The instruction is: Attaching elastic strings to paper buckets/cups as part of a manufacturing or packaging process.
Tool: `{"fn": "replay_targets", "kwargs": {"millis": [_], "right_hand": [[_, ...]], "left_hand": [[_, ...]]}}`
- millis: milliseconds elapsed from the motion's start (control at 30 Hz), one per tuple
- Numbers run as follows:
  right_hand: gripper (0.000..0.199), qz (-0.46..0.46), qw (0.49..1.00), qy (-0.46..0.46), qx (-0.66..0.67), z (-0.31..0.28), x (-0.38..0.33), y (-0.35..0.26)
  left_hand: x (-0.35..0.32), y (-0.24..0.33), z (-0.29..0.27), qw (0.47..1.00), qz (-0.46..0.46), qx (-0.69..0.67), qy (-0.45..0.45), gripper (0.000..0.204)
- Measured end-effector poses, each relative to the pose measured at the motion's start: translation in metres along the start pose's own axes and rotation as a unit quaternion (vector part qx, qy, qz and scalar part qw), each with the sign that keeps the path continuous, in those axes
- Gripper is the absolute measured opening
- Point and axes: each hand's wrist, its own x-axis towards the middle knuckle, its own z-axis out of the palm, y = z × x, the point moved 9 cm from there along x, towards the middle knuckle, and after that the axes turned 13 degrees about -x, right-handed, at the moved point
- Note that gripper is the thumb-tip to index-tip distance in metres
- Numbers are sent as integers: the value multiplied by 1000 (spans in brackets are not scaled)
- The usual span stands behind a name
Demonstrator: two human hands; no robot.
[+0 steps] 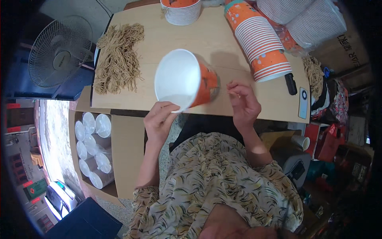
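I have the left hand (159,119) pinching the rim of a paper tub (177,75), thumb and fingers closed on its near lower edge. The tub is tilted, its white mouth turned toward the wearer and its orange side toward the right hand (244,101). That hand is raised just beside it, fingers curled toward the thumb; I cannot tell whether they pinch anything small. The tub hides part of the bench (217,40) behind it, and I cannot tell whether its base touches. Ahead of the right hand a long stack of orange tubs (260,40) slants across, blocking that side, with plastic-wrapped stacks (316,24) beyond. To that hand's right lie a black tool (291,84) and a white remote (304,103). Farther ahead of both hands stands another tub stack (183,15). Ahead and left of the left hand is a heap of tan strands (119,59), with a fan (61,59) past it. Below and left of that hand, an open carton (128,155) holds wrapped white stacks (93,144).
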Motion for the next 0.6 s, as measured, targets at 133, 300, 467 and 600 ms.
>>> {"fn": "replay_targets", "kwargs": {"millis": [133,300,467,600], "right_hand": [[9,78,993,0,93,1,5,13],[9,64,995,-25,77,14,-5,15],[8,132,985,-105,32,37,-13,14],[9,-41,990,-86,-101,47,-14,-13]], "left_hand": [[-1,-29,-4,972,-155,-175,26,14],[-12,-65,6,918,-258,-301,8,14],[-17,-88,16,902,-280,-328,-35,20],[-24,-106,21,880,-317,-347,-62,21]]}}
